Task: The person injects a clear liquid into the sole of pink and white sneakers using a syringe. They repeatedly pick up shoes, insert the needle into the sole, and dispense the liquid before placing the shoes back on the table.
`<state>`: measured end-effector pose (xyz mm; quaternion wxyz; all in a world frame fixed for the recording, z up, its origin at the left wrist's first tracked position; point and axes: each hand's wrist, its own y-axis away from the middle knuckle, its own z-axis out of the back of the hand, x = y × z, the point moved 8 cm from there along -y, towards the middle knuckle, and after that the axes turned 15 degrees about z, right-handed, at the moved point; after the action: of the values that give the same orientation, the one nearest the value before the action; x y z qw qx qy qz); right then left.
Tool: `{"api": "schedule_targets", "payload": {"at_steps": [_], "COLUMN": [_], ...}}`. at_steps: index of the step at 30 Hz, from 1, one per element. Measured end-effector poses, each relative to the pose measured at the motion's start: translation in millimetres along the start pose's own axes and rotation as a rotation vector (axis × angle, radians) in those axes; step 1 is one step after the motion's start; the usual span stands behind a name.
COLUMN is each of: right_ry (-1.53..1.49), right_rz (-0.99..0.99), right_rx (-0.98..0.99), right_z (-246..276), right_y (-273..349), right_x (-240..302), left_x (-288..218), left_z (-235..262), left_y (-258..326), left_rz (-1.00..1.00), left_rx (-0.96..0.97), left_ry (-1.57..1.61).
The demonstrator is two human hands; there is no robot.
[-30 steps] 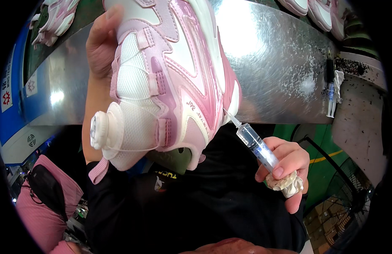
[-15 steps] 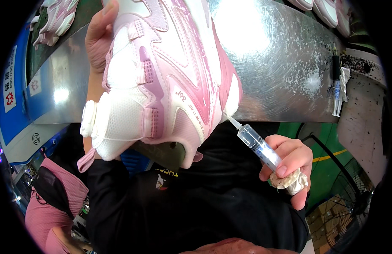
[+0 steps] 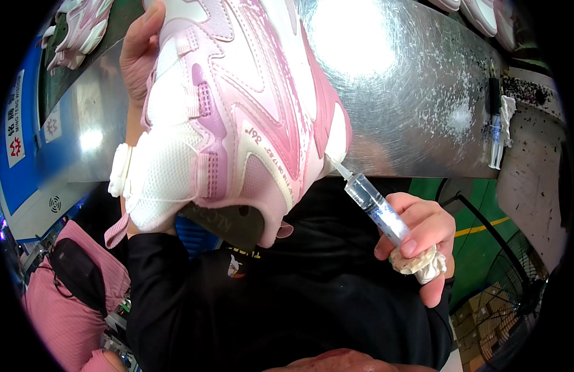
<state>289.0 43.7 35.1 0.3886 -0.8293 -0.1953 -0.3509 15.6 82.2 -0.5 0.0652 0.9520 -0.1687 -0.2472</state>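
A pink and white sneaker (image 3: 256,118) is held up on its side in front of me, its heel toward my body. My left hand (image 3: 140,59) grips it from the far left, partly hidden behind the upper. In my right hand (image 3: 420,242) is a clear syringe (image 3: 378,209) with liquid inside. Its thin tip meets the sneaker at the seam between upper and sole, near the heel. A wad of whitish material (image 3: 423,263) is wrapped about the syringe's rear end, under my fingers. A dark insert (image 3: 231,222) shows in the shoe's opening.
Beneath the shoe lies a scuffed metal tabletop (image 3: 417,124). Another syringe (image 3: 496,142) and a black pen-like tool (image 3: 494,93) rest at its right end. More sneakers (image 3: 82,31) stand at the far left and far right. A fan (image 3: 516,291) is at the lower right; a person in pink (image 3: 70,297), lower left.
The sneaker has shifted slightly left and tilted a little. My right hand and the syringe have moved slightly left with it, the tip staying at the sole seam.
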Motion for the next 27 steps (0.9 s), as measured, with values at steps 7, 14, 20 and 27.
{"api": "schedule_targets", "payload": {"at_steps": [7, 14, 20, 27], "right_ry": [0.057, 0.137, 0.205, 0.241], "right_rz": [0.021, 0.019, 0.044, 0.049], "right_rx": [0.015, 0.047, 0.06, 0.101], "right_z": [-4, -3, 0, -3], "right_y": [10, 15, 11, 1], "right_x": [2, -2, -10, -23], "left_x": [10, 4, -6, 3], "left_z": [-12, 20, -6, -65], "left_y": [5, 31, 88, 94], "left_rz": [0.058, 0.07, -0.23, -0.476], "left_rx": [-0.028, -0.402, -0.484, -0.218], "left_ry": [-0.005, -0.135, -0.909, -1.92]}}
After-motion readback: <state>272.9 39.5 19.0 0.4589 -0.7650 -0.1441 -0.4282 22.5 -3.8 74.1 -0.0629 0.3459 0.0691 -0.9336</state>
